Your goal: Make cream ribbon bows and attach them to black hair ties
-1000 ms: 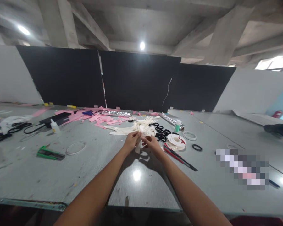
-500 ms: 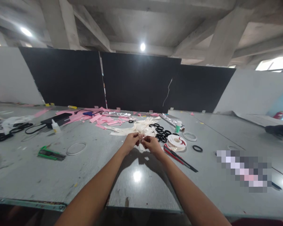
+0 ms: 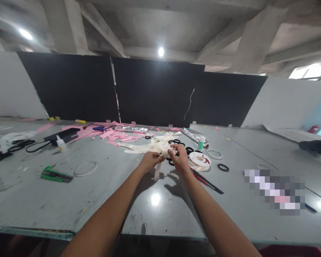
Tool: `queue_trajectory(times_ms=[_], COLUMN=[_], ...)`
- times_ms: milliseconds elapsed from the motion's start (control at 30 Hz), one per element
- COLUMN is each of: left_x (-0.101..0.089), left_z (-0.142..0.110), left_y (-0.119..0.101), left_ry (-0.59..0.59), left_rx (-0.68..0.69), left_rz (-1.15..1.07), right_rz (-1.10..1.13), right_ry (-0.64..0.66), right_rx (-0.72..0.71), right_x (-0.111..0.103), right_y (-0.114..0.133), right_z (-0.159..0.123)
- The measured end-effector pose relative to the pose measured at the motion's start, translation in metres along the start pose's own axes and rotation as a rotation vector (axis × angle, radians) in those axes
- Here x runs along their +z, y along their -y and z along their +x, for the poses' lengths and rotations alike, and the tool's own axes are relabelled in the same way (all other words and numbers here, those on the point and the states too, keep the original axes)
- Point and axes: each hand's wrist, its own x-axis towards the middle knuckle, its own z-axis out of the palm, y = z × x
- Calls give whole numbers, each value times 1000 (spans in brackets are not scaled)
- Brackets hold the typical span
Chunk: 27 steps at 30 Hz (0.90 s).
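Note:
My left hand [image 3: 150,160] is closed in a pinch on a cream ribbon [image 3: 157,172], whose loose end hangs below the fingers. Just beyond it lies a tangled heap of cream ribbon strips [image 3: 160,142], some with faint print. My right hand [image 3: 180,157] hovers at the right side of the heap, thumb and fingers apart; I see nothing held in it. Several black rings [image 3: 189,150] lie behind and beside that hand, partly hidden by it. To its right is a white ribbon spool [image 3: 200,159] with a red mark.
A red and black box cutter [image 3: 207,182] lies right of my right forearm, a green cutter [image 3: 56,175] and a white ring [image 3: 85,168] to the left. Glue bottles [image 3: 61,143], pink scraps [image 3: 120,136] and foil packs [image 3: 135,129] are farther back. A blurred item [image 3: 275,192] sits at right.
My right hand has come away from the left, moved slightly up and right, and its fingers have opened. The left hand stays in its pinch, with more of the ribbon end showing.

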Motion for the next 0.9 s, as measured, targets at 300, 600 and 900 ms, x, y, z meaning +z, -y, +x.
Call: queue_trajectory(times_ms=[300, 600, 900], left_x=[-1, 6, 5], left_z=[4, -1, 2], left_y=[4, -5, 6], left_ry=[-27, 22, -62], left_rx=[61, -80, -223], left_rz=[22, -331, -530], right_rz=[102, 87, 359], right_ry=[249, 204, 65], right_rx=[152, 83, 361], right_x=[7, 6, 9], right_y=[-10, -11, -8], right_z=[2, -1, 0])
